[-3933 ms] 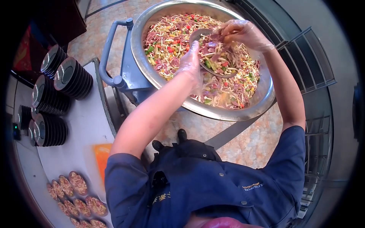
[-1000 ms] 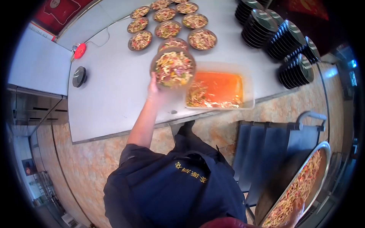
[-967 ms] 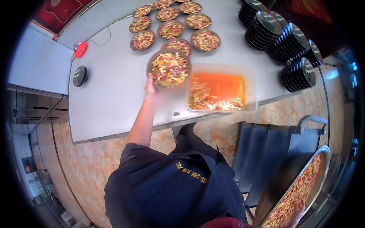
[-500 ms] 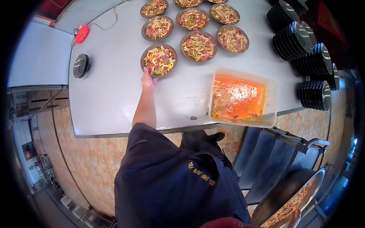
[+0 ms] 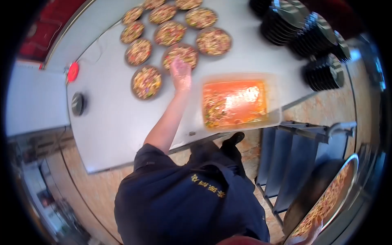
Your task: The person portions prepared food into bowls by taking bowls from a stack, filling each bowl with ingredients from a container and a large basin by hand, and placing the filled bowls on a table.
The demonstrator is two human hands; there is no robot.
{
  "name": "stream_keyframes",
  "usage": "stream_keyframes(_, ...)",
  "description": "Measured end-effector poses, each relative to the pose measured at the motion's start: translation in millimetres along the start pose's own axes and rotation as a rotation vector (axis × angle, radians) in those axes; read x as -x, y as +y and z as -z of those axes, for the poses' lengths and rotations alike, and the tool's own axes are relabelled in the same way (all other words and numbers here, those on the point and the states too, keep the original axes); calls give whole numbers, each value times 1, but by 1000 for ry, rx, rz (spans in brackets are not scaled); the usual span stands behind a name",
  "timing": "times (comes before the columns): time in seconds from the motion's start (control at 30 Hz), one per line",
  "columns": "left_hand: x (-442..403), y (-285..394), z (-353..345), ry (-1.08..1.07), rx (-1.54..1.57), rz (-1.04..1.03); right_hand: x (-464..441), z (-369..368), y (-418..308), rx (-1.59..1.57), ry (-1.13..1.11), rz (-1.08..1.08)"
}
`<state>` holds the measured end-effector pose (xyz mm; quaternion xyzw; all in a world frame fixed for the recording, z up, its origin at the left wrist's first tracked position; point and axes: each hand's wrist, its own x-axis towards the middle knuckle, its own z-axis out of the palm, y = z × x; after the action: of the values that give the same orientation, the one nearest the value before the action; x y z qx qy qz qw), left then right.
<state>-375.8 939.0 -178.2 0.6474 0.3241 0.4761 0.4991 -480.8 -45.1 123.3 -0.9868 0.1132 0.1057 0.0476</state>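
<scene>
My left hand [image 5: 181, 74], in a clear glove, reaches over the table to the near edge of a filled bowl [image 5: 180, 57]. Its fingers are blurred, and whether they grip the bowl cannot be made out. Left of it stands another filled bowl [image 5: 147, 82], not touched by the hand. My right hand [image 5: 315, 231] is at the lower right, against the food in the big metal basin [image 5: 352, 171]; its fingers are mostly hidden. Shredded pale and reddish food [image 5: 326, 204] lies in that basin.
Several more filled bowls stand at the table's back. A clear tub [image 5: 275, 100] of orange liquid and food sits near the front edge. Stacks of black bowls [image 5: 286, 22] stand at the right. A red round object [image 5: 72, 72] and dark dish [image 5: 77, 103] lie left. A blue cart [image 5: 286, 163] holds the basin.
The filled bowl that my left hand held now stands on the table. That hand has let go and moved right to the neighbouring bowl. The view has shifted, while my right hand stays at the basin.
</scene>
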Motion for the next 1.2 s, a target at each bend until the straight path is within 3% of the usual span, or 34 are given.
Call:
stream_keyframes(0.07, -2, 49, -77, -452, 221, 180, -1, -13, 19, -76, 43, -62)
stream_keyframes(0.13, -5, 92, -157, -696, 314, 388, -21, -19, 21, -146, 69, -85)
stream_keyframes(0.27, -18, 146, -322, -855, 533, 702, -47, -15, 30, -170, 117, -29)
stream_keyframes(0.33, -42, 158, -403, -805, 566, 844, -51, -6, -10, -444, 128, -184)
stream_keyframes(0.4, -67, 166, -468, -701, 570, 910, -62, -2, 10, -398, 129, -147)
stream_keyframes(0.47, -94, 150, -524, -642, 475, 832, -63, 11, -7, -411, 162, -220)
stream_keyframes(0.53, -122, 107, -563, -757, 596, 732, -63, 4, 30, -310, 226, -240)
stream_keyframes(0.57, -119, 117, -563, -781, 564, 759, -59, 1, 43, -206, 254, -254)
stream_keyframes(0.6, -148, 75, -574, -828, 527, 801, -52, -1, 50, -95, 275, -282)
stream_keyframes(0.67, -173, 66, -576, -1074, 312, 364, -43, -4, 60, 69, 297, -305)
stream_keyframes(0.77, -179, 119, -560, -687, 178, 511, -56, 23, 27, -129, 296, -320)
stream_keyframes(0.87, -171, 153, -550, -537, 164, 551, -58, 24, 33, -259, 315, -430)
stream_keyframes(0.9, -201, 124, -559, -611, 220, 586, -58, 26, 31, -262, 314, -469)
stream_keyframes(0.97, -215, 78, -567, -519, 188, 620, -59, 35, 11, -329, 276, -532)
stream_keyframes(1.1, -194, 115, -558, -511, 454, 773, -65, 34, 12, -348, 237, -510)
stream_keyframes(1.2, -168, 162, -549, -403, 389, 795, -68, 39, 1, -389, 234, -519)
